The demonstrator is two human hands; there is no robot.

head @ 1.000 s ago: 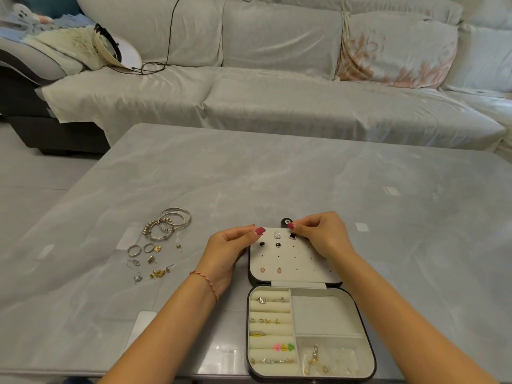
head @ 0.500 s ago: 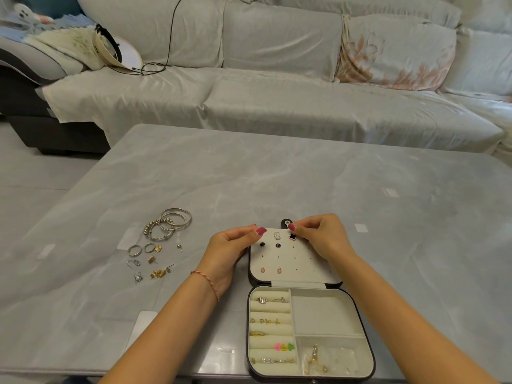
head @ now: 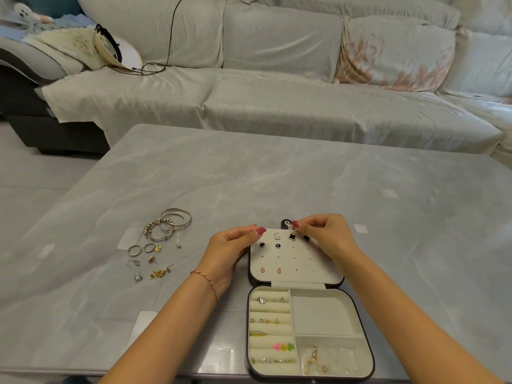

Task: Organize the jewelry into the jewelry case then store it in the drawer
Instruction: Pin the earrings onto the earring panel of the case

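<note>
The jewelry case lay open on the near right part of the worktop, its tray nearest the person and its earring panel folded back on the far side. The left hand gripped the panel's far left corner, thumb on top and fingers curled at the edge. The right hand had its thumb and fingertips pinched together at the panel's far right, just beside a black clover stud; whether it actually held the stud or its backing could not be told.

On the panel sat a sparkly stud, a second clover stud, 2 dark round studs and 2 pink drops. The tray's ring rolls already carried several rings.

Loose pieces waited well to the left: a cluster of bangles, plain rings and small gold earrings.

Judged from this, the studs would be light, stiff and slippery, best taken by the decorative head with 2 fingertips while the post was steered into a hole. The panel looked thin and likely to flex, so bracing its corner made sense. The bangles looked rigid and easy to hook with 1 finger, though they could roll. The case itself seemed firm-shelled and light; once shut it should be lifted by both long sides.
</note>
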